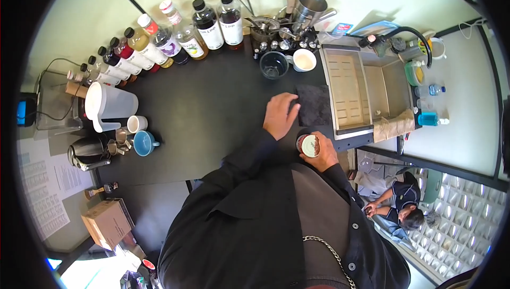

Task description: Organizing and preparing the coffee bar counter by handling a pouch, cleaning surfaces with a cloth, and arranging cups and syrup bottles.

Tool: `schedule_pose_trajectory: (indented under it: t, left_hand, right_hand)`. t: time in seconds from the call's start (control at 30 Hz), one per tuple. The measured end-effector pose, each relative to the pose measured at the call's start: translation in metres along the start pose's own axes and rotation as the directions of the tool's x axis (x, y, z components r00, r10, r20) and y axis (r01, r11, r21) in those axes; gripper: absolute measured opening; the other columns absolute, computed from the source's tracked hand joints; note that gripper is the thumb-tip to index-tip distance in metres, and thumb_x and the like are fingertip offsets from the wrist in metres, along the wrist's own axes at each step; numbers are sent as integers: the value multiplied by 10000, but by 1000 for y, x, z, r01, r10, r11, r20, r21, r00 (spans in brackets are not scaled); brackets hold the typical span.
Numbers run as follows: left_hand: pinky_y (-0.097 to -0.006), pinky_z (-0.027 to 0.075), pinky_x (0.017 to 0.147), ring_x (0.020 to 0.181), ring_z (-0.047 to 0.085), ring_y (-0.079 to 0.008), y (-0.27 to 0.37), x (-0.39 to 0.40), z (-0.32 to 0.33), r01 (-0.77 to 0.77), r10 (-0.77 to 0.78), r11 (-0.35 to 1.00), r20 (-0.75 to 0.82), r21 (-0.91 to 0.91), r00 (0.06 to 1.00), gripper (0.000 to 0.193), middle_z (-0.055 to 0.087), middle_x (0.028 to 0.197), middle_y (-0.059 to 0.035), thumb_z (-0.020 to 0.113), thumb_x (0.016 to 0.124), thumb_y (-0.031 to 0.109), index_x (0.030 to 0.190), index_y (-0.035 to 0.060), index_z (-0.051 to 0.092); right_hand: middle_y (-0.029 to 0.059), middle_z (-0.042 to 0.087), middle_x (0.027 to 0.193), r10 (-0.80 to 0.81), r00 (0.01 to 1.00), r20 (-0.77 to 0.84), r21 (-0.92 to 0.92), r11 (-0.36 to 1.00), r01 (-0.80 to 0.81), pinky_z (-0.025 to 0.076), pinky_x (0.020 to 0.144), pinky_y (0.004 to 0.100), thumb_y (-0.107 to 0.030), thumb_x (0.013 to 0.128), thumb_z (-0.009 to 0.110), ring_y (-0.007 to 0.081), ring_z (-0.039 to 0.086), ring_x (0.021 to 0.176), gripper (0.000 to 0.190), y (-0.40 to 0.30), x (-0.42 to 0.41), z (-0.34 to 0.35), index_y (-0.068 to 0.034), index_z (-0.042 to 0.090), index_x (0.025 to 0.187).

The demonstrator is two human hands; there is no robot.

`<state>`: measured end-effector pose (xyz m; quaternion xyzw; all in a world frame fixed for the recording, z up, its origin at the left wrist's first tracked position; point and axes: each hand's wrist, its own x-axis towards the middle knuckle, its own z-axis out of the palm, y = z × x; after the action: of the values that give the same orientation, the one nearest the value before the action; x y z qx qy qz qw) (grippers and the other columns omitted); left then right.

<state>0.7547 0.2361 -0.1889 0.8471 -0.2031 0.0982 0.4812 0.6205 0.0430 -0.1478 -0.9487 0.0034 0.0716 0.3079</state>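
My right hand is wrapped around a small can with a pale lid, close to my body at the counter's near edge. My left hand has its fingers apart and holds nothing; it is over the dark counter, beside a folded dark cloth. Beyond the cloth are a clear glass mug and a white cup. What the can contains is hidden.
A steel sink with a slotted tray lies to the right. Syrup bottles line the back wall. At left stand a white pitcher, a blue cup and a black kettle. A person sits at lower right.
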Motion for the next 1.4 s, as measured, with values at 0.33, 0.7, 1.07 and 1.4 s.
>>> schedule_pose_trajectory:
  t: [0.33,0.7,1.07,1.4]
  left_hand:
    - [-459,376,1104,1264,480,-395,-45,25,-41,277,-335,942,-508,-188,794,578,461,1395,-254,669,974,249,1408,-36,416]
    - [-450,427,1053,1247,518,-389,-91,108,-141,310,-97,937,-729,164,678,616,482,1374,-252,715,932,194,1415,-46,418]
    - [-434,359,1154,1410,423,-421,-86,147,-182,312,-224,944,-490,106,843,704,435,1485,-312,682,935,158,1487,-84,318]
    - [-456,396,1114,1351,458,-452,-142,104,-112,228,-290,957,-556,-181,779,701,455,1447,-320,681,940,200,1484,-86,342]
  right_hand:
    - [216,430,1487,-267,963,45,66,962,264,385,1143,459,-275,558,980,407,426,1371,1083,5,26,-29,-21,426,1454]
    - [200,543,1402,-324,943,-79,347,878,330,392,1128,424,-195,859,762,343,524,1301,703,73,89,-67,-23,450,1466]
    - [109,692,1099,-391,893,-221,494,745,449,536,826,294,-26,918,696,148,682,885,432,-13,179,-97,-13,581,1334]
    - [90,645,1182,-543,791,-283,97,804,586,532,730,272,-117,917,726,140,645,866,380,-193,274,-104,-61,627,1279]
